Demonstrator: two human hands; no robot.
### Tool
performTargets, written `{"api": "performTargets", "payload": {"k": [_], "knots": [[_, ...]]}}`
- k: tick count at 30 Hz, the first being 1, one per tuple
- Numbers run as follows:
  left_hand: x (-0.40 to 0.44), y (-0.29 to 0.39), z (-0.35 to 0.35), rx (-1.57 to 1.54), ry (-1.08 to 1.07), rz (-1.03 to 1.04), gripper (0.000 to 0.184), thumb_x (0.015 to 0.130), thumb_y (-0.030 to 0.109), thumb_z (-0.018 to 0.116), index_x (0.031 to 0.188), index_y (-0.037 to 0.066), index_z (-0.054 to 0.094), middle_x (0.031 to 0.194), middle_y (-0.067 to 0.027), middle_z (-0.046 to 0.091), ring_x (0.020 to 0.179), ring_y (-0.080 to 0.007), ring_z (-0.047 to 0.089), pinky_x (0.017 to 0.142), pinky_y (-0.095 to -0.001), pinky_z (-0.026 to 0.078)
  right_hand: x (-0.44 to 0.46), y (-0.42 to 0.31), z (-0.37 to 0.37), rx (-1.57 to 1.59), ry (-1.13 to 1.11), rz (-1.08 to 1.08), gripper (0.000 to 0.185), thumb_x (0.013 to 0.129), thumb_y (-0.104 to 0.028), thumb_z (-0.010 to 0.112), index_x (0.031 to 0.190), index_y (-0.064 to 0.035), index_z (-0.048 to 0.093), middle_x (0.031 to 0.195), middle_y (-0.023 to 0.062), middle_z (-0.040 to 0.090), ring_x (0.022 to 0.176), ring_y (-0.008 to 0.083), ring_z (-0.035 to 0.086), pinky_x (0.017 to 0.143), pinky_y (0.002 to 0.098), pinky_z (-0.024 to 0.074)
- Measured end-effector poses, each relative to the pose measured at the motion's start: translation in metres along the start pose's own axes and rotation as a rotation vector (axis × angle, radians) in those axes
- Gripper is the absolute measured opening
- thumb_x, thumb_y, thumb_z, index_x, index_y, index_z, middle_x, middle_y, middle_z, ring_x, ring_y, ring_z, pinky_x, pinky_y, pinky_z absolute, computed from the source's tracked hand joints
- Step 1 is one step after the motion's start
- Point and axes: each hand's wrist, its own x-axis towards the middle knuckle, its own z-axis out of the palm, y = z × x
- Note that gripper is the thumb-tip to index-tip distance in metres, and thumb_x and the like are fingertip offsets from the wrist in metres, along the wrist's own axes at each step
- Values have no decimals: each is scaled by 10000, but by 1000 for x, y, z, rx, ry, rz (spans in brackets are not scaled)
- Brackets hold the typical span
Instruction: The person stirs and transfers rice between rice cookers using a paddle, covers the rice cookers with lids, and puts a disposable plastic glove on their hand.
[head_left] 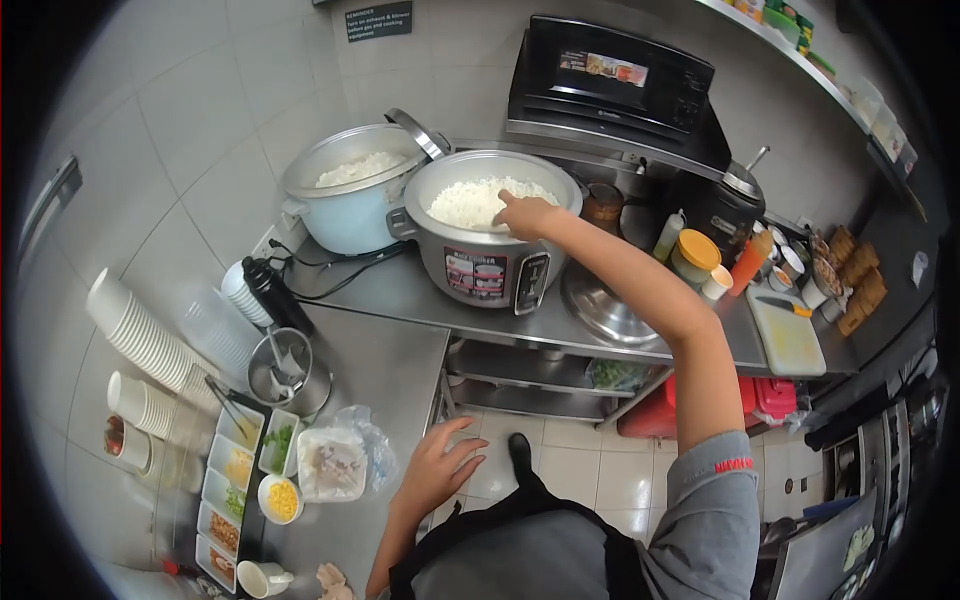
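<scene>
Here, rice (464,204) lies below the right fingers (511,212), whose grip I cannot tell; left fingers (450,429) spread apart.

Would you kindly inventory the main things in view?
Labelled cooker: one, grey, on back counter
Pot: one, light blue, left of cooker
Rice: two batches, white, in cooker and pot
Microwave: one, black, behind cooker
Chopping board: one, white, counter's right end
Knife: one, orange-handled, on board
Cup stacks: two or more, white, far left
Canister: one, silver, on left counter
Round bowl: one, white, left counter
Left hand: one, bare, near left counter
Right hand: one, bare, at rice
</scene>
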Motion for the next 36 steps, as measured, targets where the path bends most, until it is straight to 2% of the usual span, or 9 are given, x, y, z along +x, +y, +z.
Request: {"api": "performTargets", "payload": {"k": [4,5,8,9,13,21,24,30,36], "knots": [[50,-51,5,66,69,-136,209,735,120,699,934,88,643,1123,-122,552,1039,-309,533,855,-385,447,47,66,-4,-55,-352,-111,298,758,-25,571,1033,-126,624,1101,126,595,921,304,631,752,389,513],[65,-62,3,88,94,-163,208,741,114,693,940,83,641,1129,-125,550,1045,-312,530,865,-385,442,49,84,-2,19,-248,-79,299,784,-28,539,1062,-118,603,989,124,638,946,303,626,744,401,511],[126,-98,-3,93,238,-286,221,764,99,669,978,56,634,1147,-144,539,1073,-312,517,910,-380,414,63,120,-11,-118,-183,-15,309,808,-39,509,1104,-97,578,1034,131,629,947,303,626,745,398,509],[147,-110,-5,84,291,-342,229,773,95,660,994,46,631,1152,-151,534,1085,-312,512,928,-378,402,74,136,0,-129,-193,-63,295,796,-31,537,1088,-73,556,981,163,633,893,328,634,705,449,498],[222,-183,4,-21,558,-455,395,828,119,619,1204,22,546,1261,-176,482,1194,-311,443,1001,-370,339,126,167,38,-129,-153,-130,208,815,-56,502,974,-51,637,980,156,646,940,306,629,758,406,503],[304,-239,38,-75,416,-590,614,838,72,439,1421,60,246,1423,-349,131,1373,-431,59,1104,-445,110,152,191,52,-270,392,-410,160,759,-128,576,908,-117,634,777,80,648,717,249,636,695,397,440],[310,-233,27,-48,327,-619,651,790,24,394,1421,92,252,1439,-338,55,1376,-424,29,1101,-454,119,138,197,49,-246,135,-256,161,759,-159,589,896,-129,668,695,80,639,696,250,640,698,394,444],[321,-280,-3,-220,285,-486,611,763,9,393,1362,112,338,1403,-273,192,1358,-401,131,1095,-418,158,138,212,55,83,-130,-74,273,800,-373,622,967,-172,702,795,105,682,773,300,649,719,392,494],[350,-338,-20,-500,360,-681,381,738,-23,408,1095,62,508,1156,-129,465,1093,-231,440,967,-292,313,172,206,80,299,-214,-114,319,768,-412,643,971,-173,703,853,98,686,858,292,639,722,381,487]]}}
